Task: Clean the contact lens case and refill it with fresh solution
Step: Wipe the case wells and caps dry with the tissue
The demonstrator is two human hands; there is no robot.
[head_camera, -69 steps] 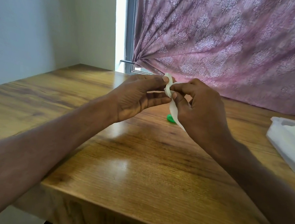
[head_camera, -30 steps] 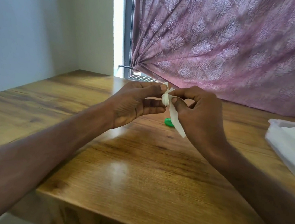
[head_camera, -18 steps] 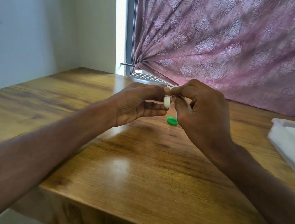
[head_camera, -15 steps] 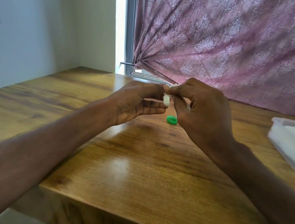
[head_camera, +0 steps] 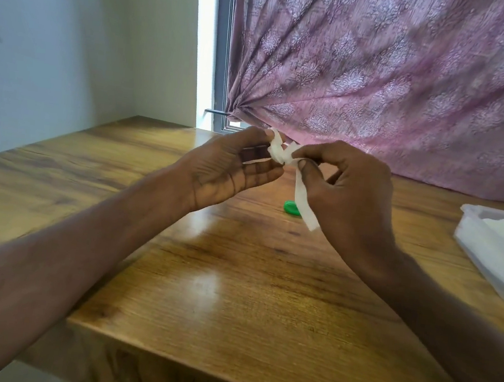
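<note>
lens case (head_camera: 257, 157) hidden by tissue (head_camera: 302, 196), tub (head_camera: 471, 238) cropped (right edge)

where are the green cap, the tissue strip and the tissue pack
green cap (head_camera: 291, 208), head view, visible left part
tissue strip (head_camera: 303, 207), head view, hanging tail
tissue pack (head_camera: 488, 252), head view, near side wall

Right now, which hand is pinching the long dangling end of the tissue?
The right hand: the tissue strip hangs below its thumb; the left hand holds only the bunched top.

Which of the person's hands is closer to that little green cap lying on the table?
Right. The right hand sits just beside the green cap, its white tissue strip hanging over the cap's edge. The left hand is farther off, up and leftward.
</note>
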